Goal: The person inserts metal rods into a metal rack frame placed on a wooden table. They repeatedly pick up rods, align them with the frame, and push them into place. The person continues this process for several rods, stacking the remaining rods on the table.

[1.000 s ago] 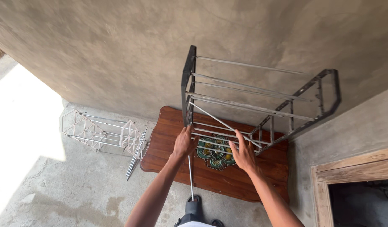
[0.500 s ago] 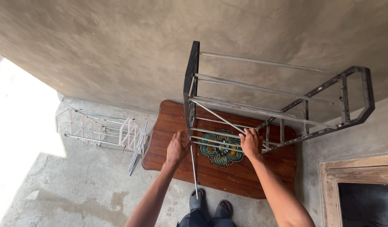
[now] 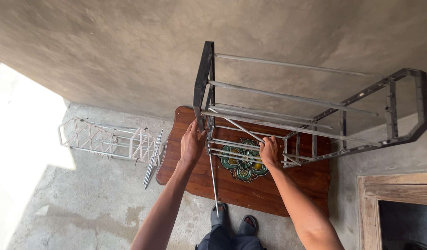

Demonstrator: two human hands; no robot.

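**Rack standing on the wooden surface, both hands on its near end**

Person is standing over a low wooden surface (image 3: 250,190) with a green and yellow flower inlay, set against a grey plaster wall (image 3: 107,51). A dark metal rack (image 3: 287,115) with silver rails is resting on that surface, its long side running off to the right, the far end frame hanging out past the surface edge.

Left hand (image 3: 191,144) is pressing against the near end frame, fingers wrapped about the dark upright, thumb side towards the rails. Right hand (image 3: 269,151) is closing loosely over the lower rails near the middle brace; whether it is fully gripping one rail or just resting across two is hard to tell from here.

A loose silver rod (image 3: 214,178) is hanging down from the near frame towards the person's sandals (image 3: 234,223).

To do this well, as I judge it: left hand should be steadying the frame square while the right is guiding the rail, keeping the dangling rod from slipping.

A second, pale rack (image 3: 109,141) is lying on its side on the concrete floor (image 3: 74,203), well apart, a few spare rods beside it.
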